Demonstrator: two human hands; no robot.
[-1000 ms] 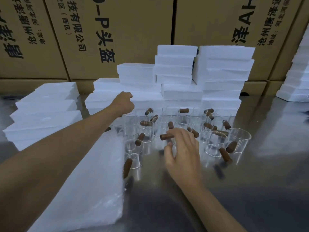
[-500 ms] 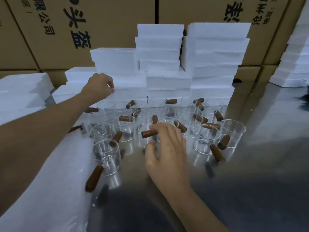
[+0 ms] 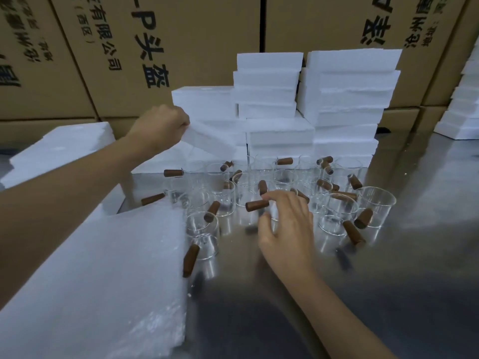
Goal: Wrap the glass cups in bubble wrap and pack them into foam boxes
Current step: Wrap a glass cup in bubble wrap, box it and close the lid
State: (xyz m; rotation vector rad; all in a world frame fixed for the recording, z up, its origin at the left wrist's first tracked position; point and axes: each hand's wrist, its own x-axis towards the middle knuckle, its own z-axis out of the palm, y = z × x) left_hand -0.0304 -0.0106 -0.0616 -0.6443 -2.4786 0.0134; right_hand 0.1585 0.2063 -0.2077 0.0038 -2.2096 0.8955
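L hand [image 3: 162, 125] now tilting a foam box [image 3: 207, 137] up off the stack at bench's far edge, grip pinching its corner; R hand [image 3: 286, 224] holding a glass cup [image 3: 274, 211]. Nothing wrapped yet, approx. all cups still waiting.

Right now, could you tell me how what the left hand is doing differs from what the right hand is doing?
The left hand reaches far back to the foam boxes; the right hand works nearer, among the glass cups. The left hand grips the corner of a tilted foam box; the right hand curls round a glass cup with a brown handle. Both are bare and each holds one item.
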